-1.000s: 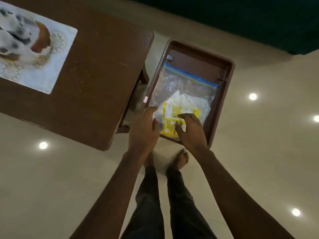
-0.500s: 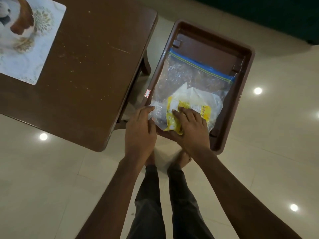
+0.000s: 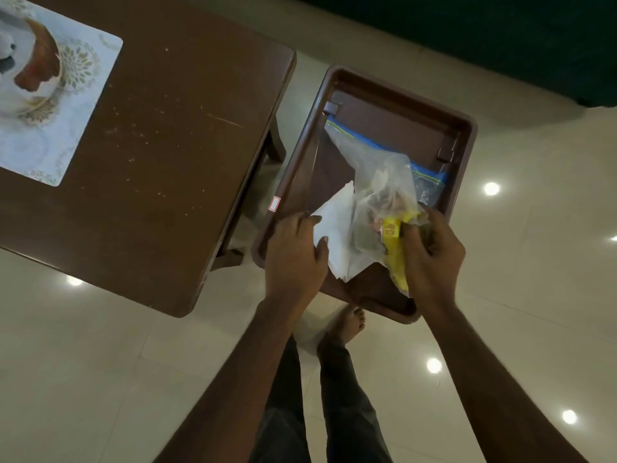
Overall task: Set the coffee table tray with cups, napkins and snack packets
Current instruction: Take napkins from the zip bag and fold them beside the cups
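A brown plastic tray (image 3: 464,128) is held low over the floor, right of the coffee table (image 3: 173,155). Inside it lies a clear zip bag (image 3: 377,168) with a blue seal, bunched up at its near end. My left hand (image 3: 295,252) grips the tray's near left rim and pinches white napkins (image 3: 335,215) there. My right hand (image 3: 432,259) is closed on the bag's near end together with a yellow snack packet (image 3: 394,252). No cups are in view.
A printed placemat (image 3: 50,105) lies on the table's far left. A dark green sofa edge (image 3: 500,35) runs along the top right. Glossy tiled floor (image 3: 100,362) with light reflections surrounds my bare feet (image 3: 347,324) below the tray.
The bag lay flat in the tray; now my right hand has gathered and lifted its near end with the yellow packet. White napkins now show under my left hand.
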